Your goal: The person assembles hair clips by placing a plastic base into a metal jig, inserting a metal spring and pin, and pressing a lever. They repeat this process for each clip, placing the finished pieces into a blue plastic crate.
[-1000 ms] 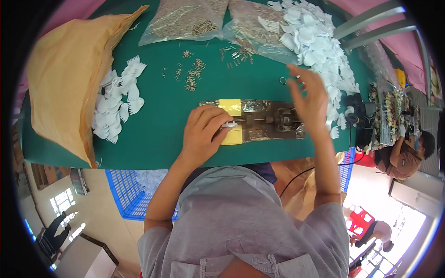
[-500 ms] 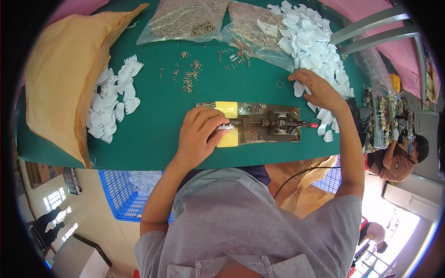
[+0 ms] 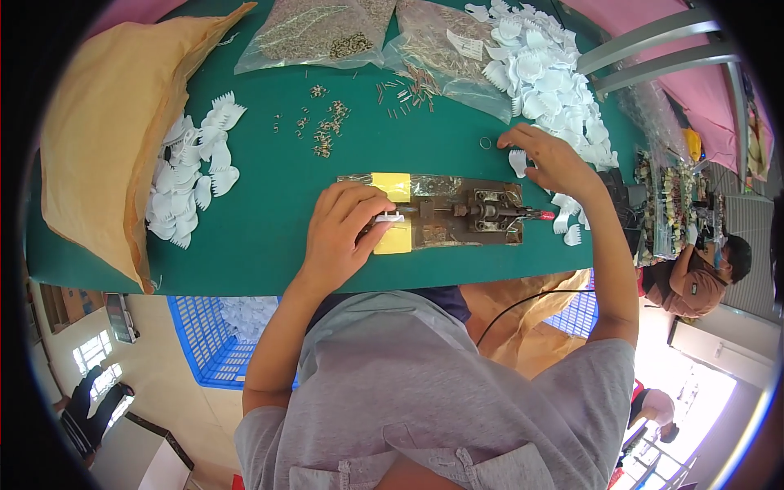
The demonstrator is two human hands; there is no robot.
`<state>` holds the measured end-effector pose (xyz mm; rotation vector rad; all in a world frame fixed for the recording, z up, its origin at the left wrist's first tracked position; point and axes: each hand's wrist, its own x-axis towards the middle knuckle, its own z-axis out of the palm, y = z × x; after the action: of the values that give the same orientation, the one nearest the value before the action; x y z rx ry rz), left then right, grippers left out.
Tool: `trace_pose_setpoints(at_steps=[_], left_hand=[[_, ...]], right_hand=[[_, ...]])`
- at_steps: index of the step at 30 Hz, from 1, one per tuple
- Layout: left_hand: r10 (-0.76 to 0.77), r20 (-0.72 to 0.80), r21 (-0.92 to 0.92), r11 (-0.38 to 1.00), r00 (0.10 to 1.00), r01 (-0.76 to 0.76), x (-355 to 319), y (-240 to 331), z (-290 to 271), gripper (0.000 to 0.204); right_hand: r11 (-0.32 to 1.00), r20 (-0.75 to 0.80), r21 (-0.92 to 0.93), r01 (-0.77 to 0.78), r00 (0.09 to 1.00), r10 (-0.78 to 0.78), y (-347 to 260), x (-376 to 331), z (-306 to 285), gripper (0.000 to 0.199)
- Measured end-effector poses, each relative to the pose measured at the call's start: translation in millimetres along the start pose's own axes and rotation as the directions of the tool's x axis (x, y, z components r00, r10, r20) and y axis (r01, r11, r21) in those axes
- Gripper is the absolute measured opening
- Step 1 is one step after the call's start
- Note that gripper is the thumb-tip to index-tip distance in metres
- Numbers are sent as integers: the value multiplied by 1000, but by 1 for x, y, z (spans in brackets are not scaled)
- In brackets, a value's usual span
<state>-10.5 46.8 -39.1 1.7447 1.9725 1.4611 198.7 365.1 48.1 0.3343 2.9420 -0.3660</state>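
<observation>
My left hand [image 3: 343, 237] is closed, pinching a small white plastic piece [image 3: 389, 218] between thumb and fingertips. It rests against the near end of a metal hand jig [image 3: 457, 212], over a yellow patch [image 3: 392, 188] on the jig's base. To the right, my right hand [image 3: 551, 159] is spread above the table, its thumb and forefinger apart. A white toothed comb-like piece [image 3: 518, 162] lies between those two fingers; whether they touch it is unclear. The jig's red-tipped lever [image 3: 543, 215] points right, below my right forearm.
White toothed pieces [image 3: 547, 82] heap at the back right, and more [image 3: 175, 192] spill beside a brown paper sack [image 3: 114, 139]. Small metal clips [image 3: 331, 126], pins [image 3: 416, 90], a ring [image 3: 485, 143] and clear bags [image 3: 318, 33] lie behind the jig. Blue baskets [image 3: 208, 343] stand below the table.
My right hand and the white toothed piece by its fingers have come slightly nearer to me. My left hand stays at the jig with its piece. The whole view has shifted a little.
</observation>
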Motion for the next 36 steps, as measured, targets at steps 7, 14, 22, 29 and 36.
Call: trace_pose_setpoints(at_steps=[7, 14, 22, 29, 36], left_hand=[[-10, -4, -10, 1000, 1000, 10, -1, 0, -2, 31], [-27, 3, 8, 1000, 1000, 27, -1, 1, -2, 31], [-113, 51, -138, 983, 992, 119, -3, -3, 0, 41], [-156, 85, -158, 973, 984, 168, -4, -3, -5, 36], [-177, 49, -251, 951, 983, 184, -3, -3, -1, 54]], right_hand=[[894, -74, 438, -96, 987, 142, 6, 6, -12, 13], [558, -139, 830, -3, 968, 211, -81, 49, 27, 31], [884, -353, 383, 269, 927, -129, -149, 53, 59, 25], [694, -142, 713, 98, 990, 7, -153, 65, 37, 27], [640, -199, 765, 68, 971, 135, -139, 58, 41, 15]])
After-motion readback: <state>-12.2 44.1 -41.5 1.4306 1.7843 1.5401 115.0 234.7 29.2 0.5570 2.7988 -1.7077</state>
